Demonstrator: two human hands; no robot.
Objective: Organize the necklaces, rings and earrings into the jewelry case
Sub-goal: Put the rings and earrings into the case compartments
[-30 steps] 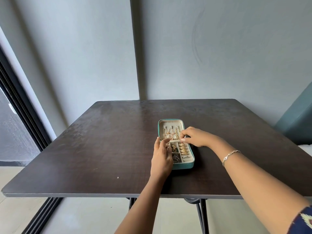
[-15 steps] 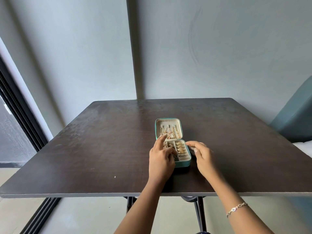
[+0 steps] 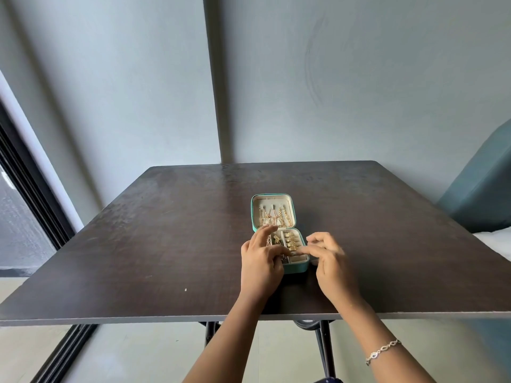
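Jewelry case (image 3: 297,268) lies open mid-bench (image 3: 166,244), with necklaces (image 3: 273,217) in its lid and rings (image 3: 291,241) rowed in its base. The left hand (image 3: 260,268) covers the base's left compartments, index finger straight and the others bent; whether they pinch anything I cannot tell. The right hand (image 3: 331,265) sits beside the case, its fingers (image 3: 304,248) loosely bent and one tip touching the ring row.
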